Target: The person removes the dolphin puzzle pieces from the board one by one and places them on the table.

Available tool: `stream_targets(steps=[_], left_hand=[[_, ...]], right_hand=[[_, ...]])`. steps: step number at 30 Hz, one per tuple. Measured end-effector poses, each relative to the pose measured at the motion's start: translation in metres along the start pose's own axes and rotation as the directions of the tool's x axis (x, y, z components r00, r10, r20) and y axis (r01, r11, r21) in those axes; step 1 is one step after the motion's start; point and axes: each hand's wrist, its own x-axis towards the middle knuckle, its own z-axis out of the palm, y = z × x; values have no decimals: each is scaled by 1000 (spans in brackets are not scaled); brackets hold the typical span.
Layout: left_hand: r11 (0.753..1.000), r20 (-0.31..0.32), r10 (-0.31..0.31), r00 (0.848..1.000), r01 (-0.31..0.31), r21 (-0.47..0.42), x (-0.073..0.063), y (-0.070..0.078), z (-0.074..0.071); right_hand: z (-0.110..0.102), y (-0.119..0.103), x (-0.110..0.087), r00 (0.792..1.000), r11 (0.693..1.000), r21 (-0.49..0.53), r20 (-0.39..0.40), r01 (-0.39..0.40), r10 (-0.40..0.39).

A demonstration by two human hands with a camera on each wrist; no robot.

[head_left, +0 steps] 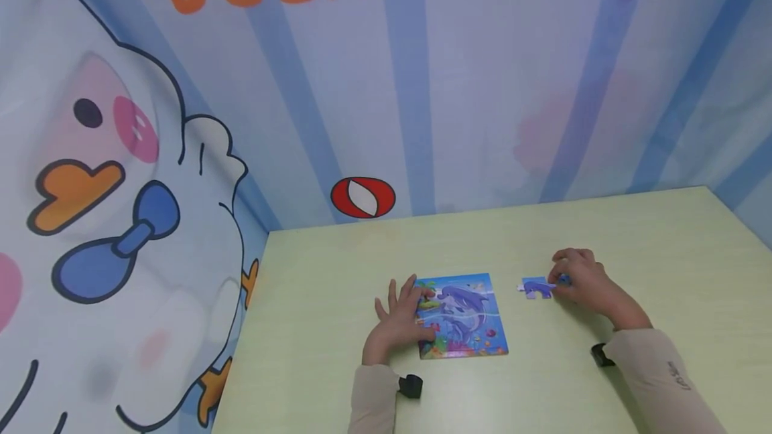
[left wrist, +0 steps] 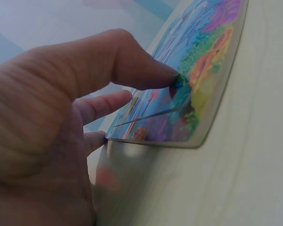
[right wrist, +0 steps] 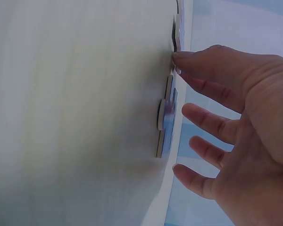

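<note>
A square dolphin jigsaw puzzle (head_left: 463, 317) lies flat on the table. My left hand (head_left: 399, 319) rests over its left side, the fingers spread near the upper left; in the left wrist view the thumb (left wrist: 146, 70) presses on the picture close to a corner. Right of the puzzle, my right hand (head_left: 582, 278) pinches a purple-and-blue puzzle piece (head_left: 535, 286) between thumb and index finger. That piece (right wrist: 178, 33) shows nearly edge-on in the right wrist view. Below the other, loosely spread fingers lies a blue puzzle piece (right wrist: 165, 127), partly hidden by the hand in the head view.
The pale yellow table (head_left: 326, 266) ends at the back against a blue-and-white striped cloth (head_left: 482, 86). At the left hangs a cloth with a large cartoon duck (head_left: 199, 266). Black wrist straps (head_left: 411, 386) sit at both sleeves.
</note>
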Motion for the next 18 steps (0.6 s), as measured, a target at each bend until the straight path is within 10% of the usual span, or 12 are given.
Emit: stream_targets(steps=[18], left_hand=[[1000,12,5,1000,-5,-7,-2,3,-3]], right_hand=[[1,-6,1,1000,1000,-1,14,19,-19]])
